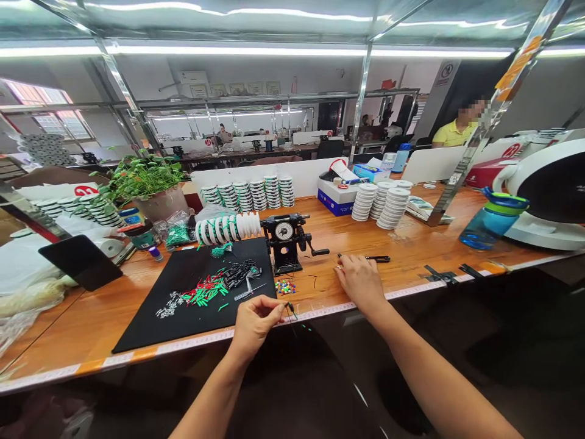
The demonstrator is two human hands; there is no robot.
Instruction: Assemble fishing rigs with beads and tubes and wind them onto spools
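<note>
My left hand (256, 320) is closed in a pinch on a small dark piece (290, 308) with thin line and a green bit, at the table's front edge. My right hand (361, 279) lies over the table, its fingertips at the near end of a slim black tool (378, 259); what its fingers hold, if anything, is hidden. A black mat (155, 317) carries piles of red and green tubes (209, 289), black pieces (238, 274) and small silvery parts (170, 305). Colored beads (286, 287) lie beside the mat, below a black hand-crank winder (286, 235) with white spools (228, 228).
White spool stacks (392, 207) stand behind the right hand, near a blue box (336, 198). A blue bottle (491, 222) is at the right. A dark tablet (81, 262) and a potted plant (146, 180) stand left. A person in yellow (452, 133) sits beyond.
</note>
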